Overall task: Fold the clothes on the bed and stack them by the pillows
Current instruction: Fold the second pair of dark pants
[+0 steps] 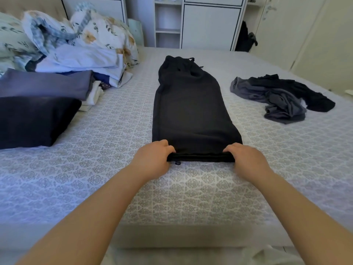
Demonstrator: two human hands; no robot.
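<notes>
1. Your left hand and right hand each pinch a near corner of the black trousers, ready to fold them away.
2. They lie flat, lengthwise on the bed.
3. Folded clothes wait left by the pillows; a crumpled pile lies right.

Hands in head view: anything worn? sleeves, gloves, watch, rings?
Nothing worn that shows. Left hand and right hand are bare, no gloves, with no watch or band at either wrist. Both forearms are uncovered right down to the bottom edge of the frame, so no sleeves appear. The fingers show no rings, though they are partly hidden.
</notes>
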